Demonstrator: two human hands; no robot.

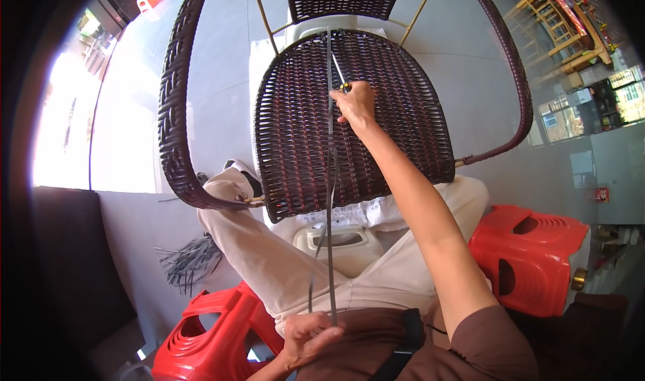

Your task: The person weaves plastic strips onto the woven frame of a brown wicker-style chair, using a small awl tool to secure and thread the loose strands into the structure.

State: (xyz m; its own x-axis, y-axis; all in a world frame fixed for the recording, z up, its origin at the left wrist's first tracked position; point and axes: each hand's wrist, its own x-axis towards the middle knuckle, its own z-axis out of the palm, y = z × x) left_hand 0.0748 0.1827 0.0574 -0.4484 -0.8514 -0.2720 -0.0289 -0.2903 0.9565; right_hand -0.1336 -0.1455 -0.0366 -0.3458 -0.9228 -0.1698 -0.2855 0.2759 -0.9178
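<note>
Head view: a long dark strip [330, 260] runs straight along the middle of the woven seat [396, 132], from its far edge out past its near edge. Off that near edge, the left hand [310, 337] has its fingers closed on the strip's lower end, probably to keep it taut. Above the seat's farther half, the right hand [355, 103] grips a slim tool [339, 70] by its handle, shaft toward the far edge and fingers close to the strip, perhaps to guide both together; whether the tip enters the weave, I cannot tell. Beneath the seat, a pale stool [356, 261] apparently props it at lap height. Curved armrests [176, 99] flank the seat. To its left, loose strips [191, 263] lie bundled, seemingly for easy reach; red stools [531, 260] stand to its lower left and lower right.
</note>
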